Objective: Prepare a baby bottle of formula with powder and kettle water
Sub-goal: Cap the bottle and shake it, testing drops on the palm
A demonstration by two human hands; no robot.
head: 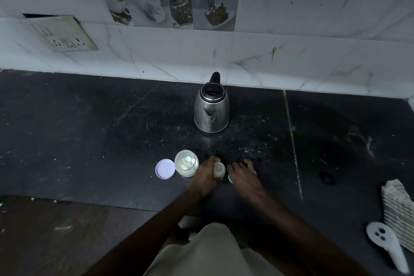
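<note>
A steel kettle [211, 108] stands at the back of the dark counter [89, 141], lid up and spout facing me. Nearer, an open clear jar [186, 163] holds pale powder and a scoop. Its lilac lid [165, 168] lies just to the left. My left hand [205, 178] grips a small translucent bottle [219, 170] right of the jar. My right hand [243, 177] lies beside it with fingers stretched onto the counter. It covers a teal piece [230, 179] of which only an edge shows.
A folded striped cloth [397, 206] and a white plastic handle [386, 246] lie at the right front. A small black ring [326, 178] sits on the counter to the right. Tiled wall with a socket plate [65, 34] behind; the counter's front edge runs under my forearms.
</note>
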